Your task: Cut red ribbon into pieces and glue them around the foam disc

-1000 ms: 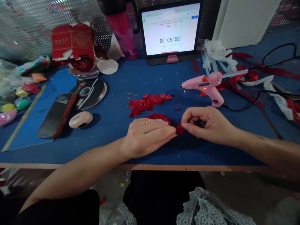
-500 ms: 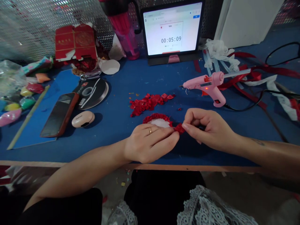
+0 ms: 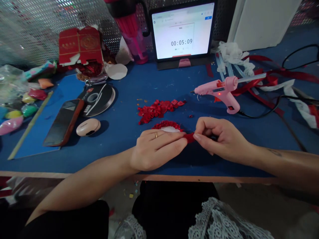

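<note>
Between my fingertips is a small piece of red ribbon (image 3: pixel 189 137). My left hand (image 3: pixel 159 149) pinches its left end, and my right hand (image 3: pixel 219 137) pinches its right end between thumb and forefinger. Just behind my left hand lies a white disc (image 3: pixel 170 129) edged with red folded ribbon (image 3: pixel 166 123); my fingers hide its near part. A heap of red folded ribbon pieces (image 3: pixel 159 109) sits farther back on the blue table. To the right, a pink glue gun (image 3: pixel 224 88) lies with its nozzle pointing left and a red light lit.
A tablet (image 3: pixel 183 33) showing a timer stands at the back beside a pink bottle (image 3: pixel 133 36). On the left are a phone (image 3: pixel 63 122), an earbud case (image 3: pixel 88 126) and a ribbon spool (image 3: pixel 99 99). The glue gun's cord (image 3: pixel 264 114) runs right, near loose red ribbons (image 3: pixel 269 79).
My left hand has shifted slightly left and up, and the red ribbon piece between my hands looks flatter and more stretched. My right hand has barely moved.
</note>
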Demonstrator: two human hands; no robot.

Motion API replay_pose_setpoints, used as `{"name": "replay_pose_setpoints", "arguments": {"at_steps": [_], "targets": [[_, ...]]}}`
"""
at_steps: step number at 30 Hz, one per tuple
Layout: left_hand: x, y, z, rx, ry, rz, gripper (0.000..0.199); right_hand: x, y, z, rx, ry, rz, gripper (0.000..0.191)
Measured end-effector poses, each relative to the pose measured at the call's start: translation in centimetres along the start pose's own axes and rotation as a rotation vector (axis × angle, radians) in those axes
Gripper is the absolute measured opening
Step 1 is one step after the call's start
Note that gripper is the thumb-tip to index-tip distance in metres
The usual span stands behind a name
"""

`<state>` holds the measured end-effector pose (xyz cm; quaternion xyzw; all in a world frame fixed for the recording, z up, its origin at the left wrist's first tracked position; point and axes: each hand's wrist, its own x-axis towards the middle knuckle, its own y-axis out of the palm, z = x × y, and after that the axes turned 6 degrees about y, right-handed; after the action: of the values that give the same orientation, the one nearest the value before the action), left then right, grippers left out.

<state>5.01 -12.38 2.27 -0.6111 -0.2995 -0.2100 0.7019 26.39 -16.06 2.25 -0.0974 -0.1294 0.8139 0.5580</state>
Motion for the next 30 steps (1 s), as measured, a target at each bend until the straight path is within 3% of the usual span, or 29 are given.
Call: {"name": "replay_pose_setpoints", "arguments": {"at_steps": [4,10,30], "targets": [[-0.12,0.14,-0.14,-0.036,-0.106,-0.024,0.007,-0.14,-0.37,-0.27,-0.056,-0.037,-0.029,0.017],[0.15,0.39,-0.21,-0.053,-0.247,-0.079,0.004,-0.07,-0.62,-0.71,-0.268,-0.123,-0.223,0.006],[0.02,0.78,-0.19,-0.18,-0.249,-0.063,0.008,0.01,-0.51,-0.53,-0.409,-0.226,-0.239,0.012]]}}
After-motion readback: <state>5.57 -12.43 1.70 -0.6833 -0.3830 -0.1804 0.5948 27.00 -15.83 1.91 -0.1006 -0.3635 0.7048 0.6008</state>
